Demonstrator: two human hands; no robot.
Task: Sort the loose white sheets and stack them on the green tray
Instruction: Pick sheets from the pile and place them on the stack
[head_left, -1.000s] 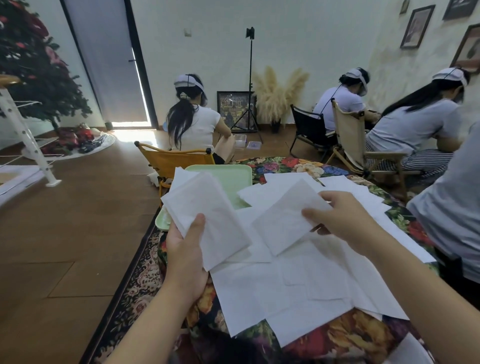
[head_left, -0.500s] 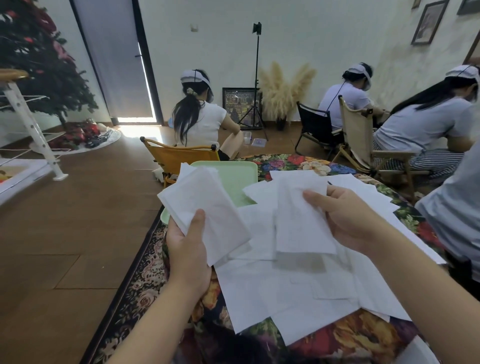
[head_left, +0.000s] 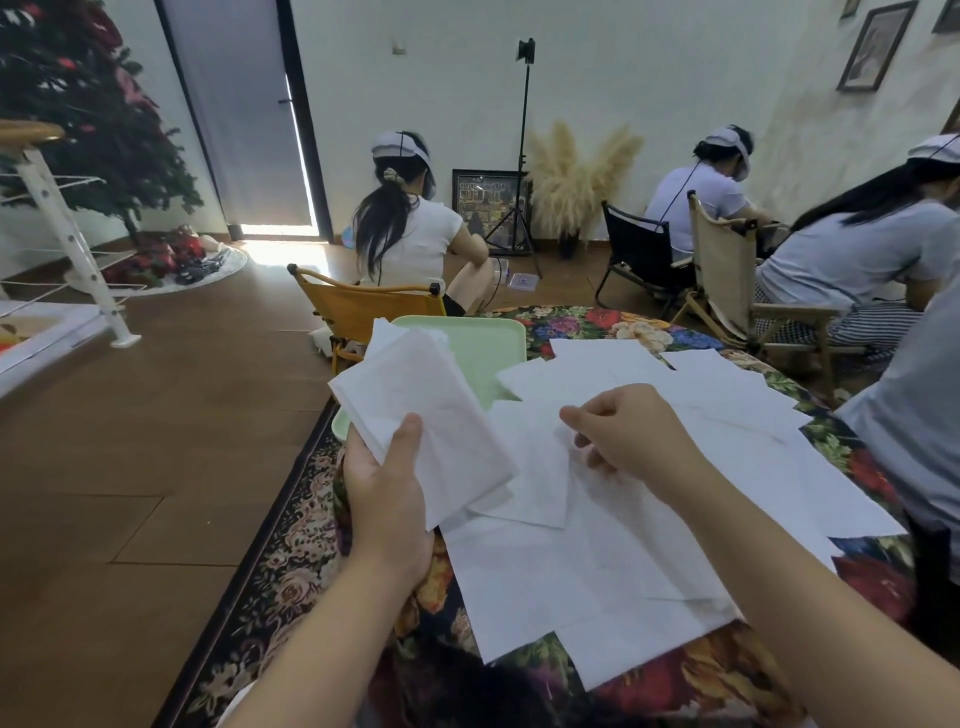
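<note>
The right hand (head_left: 631, 431) had lowered its pinched sheet (head_left: 535, 467) toward the gathered stack (head_left: 431, 415) gripped by the left hand (head_left: 387, 483), the green tray (head_left: 483, 348) at twelve o'clock unfilled.

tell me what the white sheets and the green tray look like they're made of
White sheets: thin paper or tissue-like nonwoven, matte and limp; the held stack looks faintly fibrous. Green tray: probably moulded plastic, smooth pale finish, rounded raised rim.

No writing, label, brand or number can be read anywhere; the white sheets (head_left: 597, 561) show only faint, illegible marks, and the framed pictures (head_left: 866, 49) are too small.
</note>
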